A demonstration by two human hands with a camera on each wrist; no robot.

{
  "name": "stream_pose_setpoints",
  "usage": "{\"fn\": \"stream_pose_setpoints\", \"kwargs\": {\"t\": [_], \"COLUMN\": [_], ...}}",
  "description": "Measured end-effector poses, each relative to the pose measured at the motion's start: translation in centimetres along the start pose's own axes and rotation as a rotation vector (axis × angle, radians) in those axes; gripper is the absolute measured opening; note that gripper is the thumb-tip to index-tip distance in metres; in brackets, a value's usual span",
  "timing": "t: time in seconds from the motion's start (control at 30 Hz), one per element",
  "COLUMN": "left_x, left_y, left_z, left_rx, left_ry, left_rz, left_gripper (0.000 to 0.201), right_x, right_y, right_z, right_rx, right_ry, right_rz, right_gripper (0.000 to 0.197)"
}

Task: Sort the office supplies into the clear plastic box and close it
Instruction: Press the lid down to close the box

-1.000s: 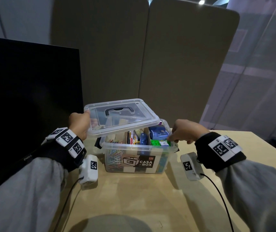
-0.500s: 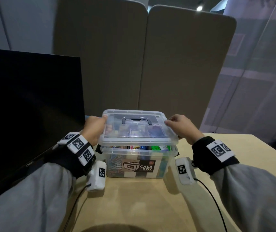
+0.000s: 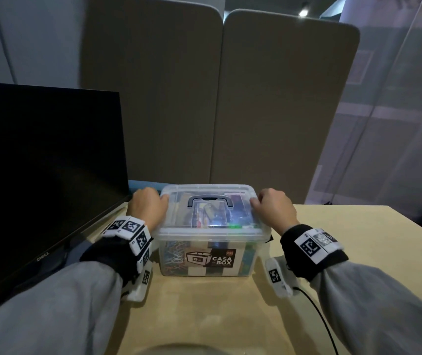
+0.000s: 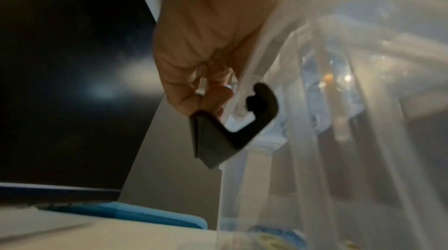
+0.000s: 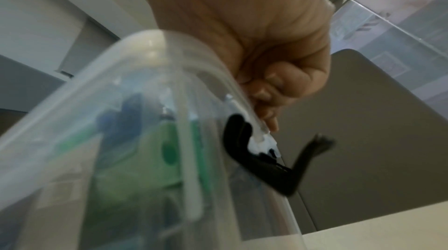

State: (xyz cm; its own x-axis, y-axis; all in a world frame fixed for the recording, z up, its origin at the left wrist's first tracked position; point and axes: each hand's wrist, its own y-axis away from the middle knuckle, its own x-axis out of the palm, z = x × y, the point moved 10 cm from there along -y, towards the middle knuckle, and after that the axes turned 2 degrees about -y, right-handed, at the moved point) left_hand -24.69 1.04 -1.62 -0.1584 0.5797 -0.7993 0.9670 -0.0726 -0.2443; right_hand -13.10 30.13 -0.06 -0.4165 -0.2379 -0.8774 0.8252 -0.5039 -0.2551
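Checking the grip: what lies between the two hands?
In the head view, only the clear plastic box with its lid on; the left hand and right hand grip the lid's opposite ends.

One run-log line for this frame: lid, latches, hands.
lid: seated on clear plastic box | left latch: unclipped | right latch: unclipped | left hand: grips lid edge | right hand: grips lid edge
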Motion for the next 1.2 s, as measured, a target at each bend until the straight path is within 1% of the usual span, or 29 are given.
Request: {"fn": "stream_pose_setpoints", "kwargs": {"t": [0.07,0.2,0.27,0.37,0.5,0.6,0.7,0.77,0.87,0.93,1.0,1.03,1.1,1.17,1.2], "left_x": [0.2,0.6,0.5,0.7,0.4,0.3,0.3,0.3,0.8,1.8,2.8,2.9,2.4,1.3,0.8], "left_y": [-0.2,-0.5,-0.7,-0.8,-0.7,-1.0,-1.4,-1.1,-0.8,-1.0,-0.9,-0.8,-0.5,-0.1,0.1], "left_z": [0.1,0.3,0.4,0.1,-0.7,-0.9,-0.6,-0.4,0.5,1.2,2.1,2.3,1.3,-0.8,-2.4], "left_rx": [0.0,0.0,0.008,0.039,0.075,0.069,0.044,0.029,-0.009,-0.057,-0.149,-0.182,-0.133,0.01,0.122], "left_ry": [-0.023,-0.037,-0.065,-0.108,-0.155,-0.162,-0.159,-0.17,-0.168,-0.071,0.06,0.121,0.121,-0.054,-0.203], "left_rz": [-0.002,0.045,0.052,0.057,0.036,0.041,0.075,0.084,0.093,0.149,0.225,0.237,0.202,0.149,0.116], "left_gripper": [0.037,0.033,0.031,0.03,0.029,0.029,0.027,0.024,0.025,0.03,0.044,0.048,0.047,0.049,0.05], "right_x": [-0.1,0.0,0.1,0.4,1.1,1.6,2.7,3.4,3.8,3.9,3.9,3.9,3.7,3.2,2.9], "right_y": [-0.3,-0.7,-1.0,-1.5,-1.8,-1.6,-1.1,-0.7,0.4,1.2,1.7,1.7,1.6,1.2,1.2], "right_z": [0.0,0.1,0.2,0.3,-0.1,-0.8,-1.9,-2.7,-3.0,-2.8,-2.7,-2.7,-2.6,-2.3,-2.1], "right_rx": [-0.004,0.004,0.013,0.036,0.094,0.151,0.249,0.319,0.413,0.443,0.452,0.456,0.471,0.454,0.442], "right_ry": [0.026,0.018,0.016,-0.001,-0.16,-0.285,-0.452,-0.518,-0.606,-0.656,-0.688,-0.701,-0.706,-0.678,-0.668], "right_rz": [-0.018,-0.001,0.02,0.089,0.227,0.279,0.326,0.355,0.403,0.446,0.479,0.484,0.455,0.403,0.372], "right_gripper": [0.027,0.028,0.028,0.024,0.02,0.019,0.022,0.031,0.045,0.044,0.043,0.043,0.044,0.043,0.042]}}
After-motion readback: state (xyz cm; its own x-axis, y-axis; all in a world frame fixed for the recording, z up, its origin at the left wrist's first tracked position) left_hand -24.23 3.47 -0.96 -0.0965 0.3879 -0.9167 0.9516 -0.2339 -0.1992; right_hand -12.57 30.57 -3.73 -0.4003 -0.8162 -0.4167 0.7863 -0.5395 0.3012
